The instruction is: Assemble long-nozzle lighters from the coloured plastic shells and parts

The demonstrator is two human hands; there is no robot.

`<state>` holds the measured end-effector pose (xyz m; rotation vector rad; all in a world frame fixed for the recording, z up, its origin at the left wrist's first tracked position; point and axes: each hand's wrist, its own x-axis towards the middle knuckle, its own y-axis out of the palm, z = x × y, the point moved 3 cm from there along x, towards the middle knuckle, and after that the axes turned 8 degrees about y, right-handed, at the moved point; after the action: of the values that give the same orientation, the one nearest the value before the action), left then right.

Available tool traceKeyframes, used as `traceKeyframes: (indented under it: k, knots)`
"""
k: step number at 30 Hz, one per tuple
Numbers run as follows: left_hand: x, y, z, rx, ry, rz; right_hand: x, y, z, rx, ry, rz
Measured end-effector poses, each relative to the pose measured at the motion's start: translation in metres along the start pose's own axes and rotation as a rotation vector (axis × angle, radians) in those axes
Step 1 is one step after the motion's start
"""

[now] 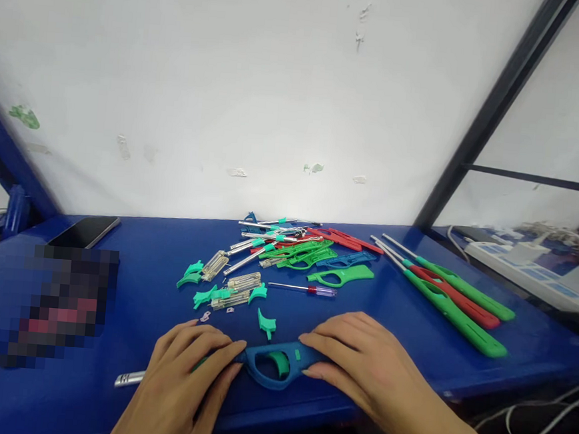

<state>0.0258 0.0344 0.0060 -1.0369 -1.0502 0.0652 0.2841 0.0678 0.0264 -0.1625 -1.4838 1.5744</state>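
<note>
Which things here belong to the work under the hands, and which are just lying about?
In hand: blue plastic lighter handle with green trigger, silver metal tube at its end, left hand, right hand.
Lying about: flat black phone, white plastic power strip.

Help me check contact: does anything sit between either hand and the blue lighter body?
Nothing visible does. Left hand and right hand both touch the blue lighter body; a loose green piece lies behind it.
</note>
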Motion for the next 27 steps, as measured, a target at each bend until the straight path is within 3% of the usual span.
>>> traceKeyframes:
  k: [16,27]
  knots:
    - [-0.001,0.000,0.000,0.015,0.021,0.026,-0.003,0.003,0.001,0.012,0.021,0.023]
    - [-0.002,0.006,0.002,0.002,0.035,0.056,-0.010,0.014,-0.007,0.159,0.169,0.079]
